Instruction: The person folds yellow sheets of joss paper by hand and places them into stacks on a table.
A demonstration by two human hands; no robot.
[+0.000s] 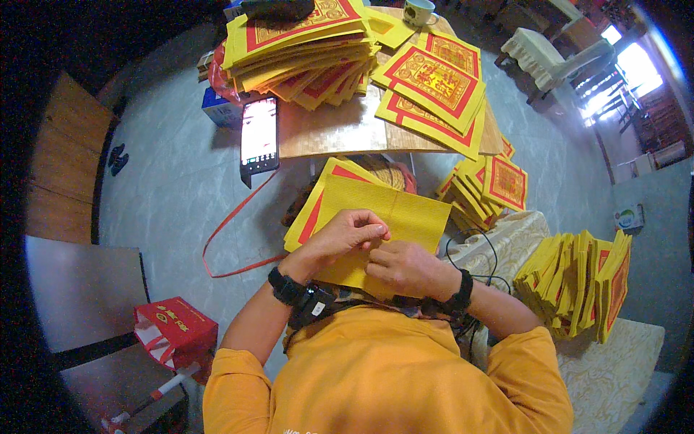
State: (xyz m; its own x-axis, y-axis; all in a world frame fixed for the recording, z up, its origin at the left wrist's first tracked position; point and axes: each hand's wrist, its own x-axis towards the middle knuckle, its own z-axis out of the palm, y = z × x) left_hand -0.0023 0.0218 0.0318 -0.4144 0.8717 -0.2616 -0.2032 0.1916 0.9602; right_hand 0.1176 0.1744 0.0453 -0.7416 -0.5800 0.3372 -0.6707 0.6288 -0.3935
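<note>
The left hand (356, 233) pinches thumb and forefinger together and the right hand (410, 266) curls its fingers just beside it; I cannot tell whether either grasps something thin. Both sit over a plain yellow sheet (408, 217), which lies directly beneath them, probably kept close to the orange shirt (369, 369) so both hands can meet over it. Red-bordered paper (315, 210) shows from under its left edge.

Beyond the grip, a phone (259, 134) stands at the near edge of the table (329, 145), presumably angled for viewing. Four paper groups appear placed around for reach: a tall stack (307, 69) and a loose spread (434, 83) on the table, a low pile (481, 184) ahead to the right, and a standing row (575, 282) right of the hands. Their sheets overlap too much to count. I count one mug (418, 11) farthest ahead and one red bag (177, 329) to the left.
</note>
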